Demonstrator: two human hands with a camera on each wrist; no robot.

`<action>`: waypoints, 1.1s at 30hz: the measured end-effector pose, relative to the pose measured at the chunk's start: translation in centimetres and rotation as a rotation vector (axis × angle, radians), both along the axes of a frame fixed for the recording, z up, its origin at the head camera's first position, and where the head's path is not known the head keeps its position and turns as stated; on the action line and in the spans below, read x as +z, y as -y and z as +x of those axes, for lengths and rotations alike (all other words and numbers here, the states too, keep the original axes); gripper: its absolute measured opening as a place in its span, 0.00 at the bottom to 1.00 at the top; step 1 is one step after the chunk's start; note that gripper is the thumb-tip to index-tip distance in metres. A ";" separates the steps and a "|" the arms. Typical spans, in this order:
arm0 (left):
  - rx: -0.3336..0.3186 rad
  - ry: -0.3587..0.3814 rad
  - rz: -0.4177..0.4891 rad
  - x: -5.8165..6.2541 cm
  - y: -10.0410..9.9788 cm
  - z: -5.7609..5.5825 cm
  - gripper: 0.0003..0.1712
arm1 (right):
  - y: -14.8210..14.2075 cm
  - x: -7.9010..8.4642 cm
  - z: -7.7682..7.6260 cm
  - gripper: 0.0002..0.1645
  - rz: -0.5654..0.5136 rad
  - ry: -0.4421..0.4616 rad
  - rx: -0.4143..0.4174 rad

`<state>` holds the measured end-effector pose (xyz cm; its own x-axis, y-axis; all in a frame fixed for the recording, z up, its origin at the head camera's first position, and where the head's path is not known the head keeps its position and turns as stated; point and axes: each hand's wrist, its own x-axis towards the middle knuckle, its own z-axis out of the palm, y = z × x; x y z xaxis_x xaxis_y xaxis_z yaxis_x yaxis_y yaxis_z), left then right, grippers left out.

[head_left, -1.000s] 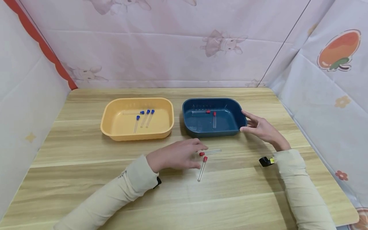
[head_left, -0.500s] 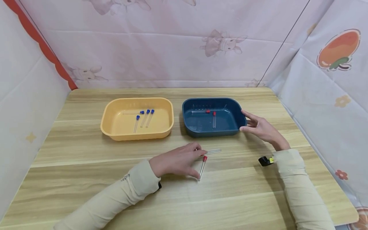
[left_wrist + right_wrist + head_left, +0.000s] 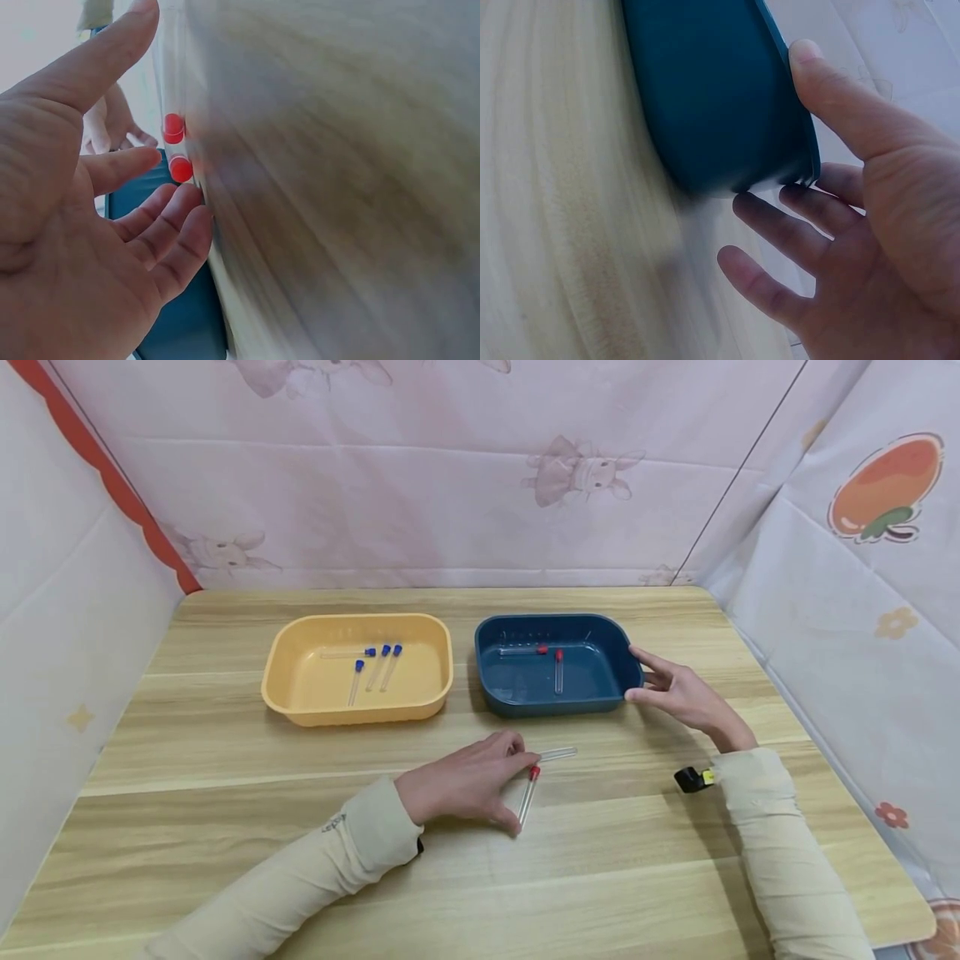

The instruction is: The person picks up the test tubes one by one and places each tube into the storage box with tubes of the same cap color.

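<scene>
My left hand [image 3: 468, 777] hovers low over two red-capped test tubes, thumb and index finger spread. Its thumb tip is by the glass bottom of the nearer test tube [image 3: 528, 797]. The index fingertip covers the cap of the farther test tube [image 3: 558, 753] in the head view; the left wrist view shows both red caps [image 3: 180, 169] beside the fingers, not enclosed. My right hand [image 3: 686, 700] touches the right end of the dark blue tray [image 3: 558, 703] with extended thumb and fingertips, seen at its outer wall [image 3: 720, 112] in the right wrist view. Two red-capped tubes [image 3: 559, 672] lie inside.
A yellow tray [image 3: 360, 717] with several blue-capped test tubes [image 3: 356, 683] stands left of the blue tray. Both trays rest on a wood-grain table [image 3: 637, 877] backed by patterned cloth walls [image 3: 450, 510].
My left hand has shifted slightly right, its thumb and index finger spreading to the two loose tubes. The right hand and both trays stay where they were.
</scene>
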<state>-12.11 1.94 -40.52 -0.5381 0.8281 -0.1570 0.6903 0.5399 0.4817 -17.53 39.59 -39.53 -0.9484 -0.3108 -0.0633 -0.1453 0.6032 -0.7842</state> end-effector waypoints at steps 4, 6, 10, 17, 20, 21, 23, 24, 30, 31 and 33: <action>-0.010 -0.048 -0.013 -0.2 -0.1 0.1 0.51 | 0.1 0.0 0.0 0.48 -0.005 -0.002 -0.002; -0.016 -0.072 -0.019 -0.3 -0.2 0.2 0.52 | 0.1 0.0 -0.1 0.48 -0.002 -0.002 -0.004; -0.020 -0.093 -0.029 -0.4 -0.2 0.2 0.54 | 0.0 0.0 -0.1 0.48 -0.001 0.000 -0.001; -0.030 -0.111 -0.039 -0.4 -0.3 0.3 0.54 | 0.0 0.0 -0.1 0.48 0.015 0.013 -0.004; -0.025 -0.113 -0.037 -0.5 -0.3 0.4 0.53 | 0.0 0.1 -0.1 0.48 0.024 0.013 -0.006; -0.021 -0.111 -0.036 -0.5 -0.3 0.4 0.53 | 0.0 0.1 -0.1 0.48 0.027 0.012 -0.007; -0.015 -0.106 -0.038 -0.6 -0.3 0.4 0.53 | 0.1 0.2 -0.1 0.48 0.033 0.010 -0.007; -0.012 -0.104 -0.039 -0.6 -0.3 0.5 0.53 | 0.1 0.2 -0.1 0.48 0.034 0.011 -0.008; -0.018 -0.123 -0.045 -0.7 -0.3 0.6 0.52 | 0.1 0.3 0.0 0.48 0.028 0.018 -0.009; -0.021 -0.125 -0.048 -0.7 -0.3 0.6 0.51 | 0.0 0.3 0.0 0.48 0.030 0.019 -0.010; -0.026 -0.121 -0.055 -0.7 -0.2 0.7 0.51 | 0.0 0.2 0.1 0.48 0.032 0.021 -0.012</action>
<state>-11.41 2.15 -41.20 -0.5346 0.8338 -0.1377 0.7554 0.5445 0.3646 -17.45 39.58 -39.29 -0.9505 -0.2966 -0.0927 -0.1215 0.6294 -0.7675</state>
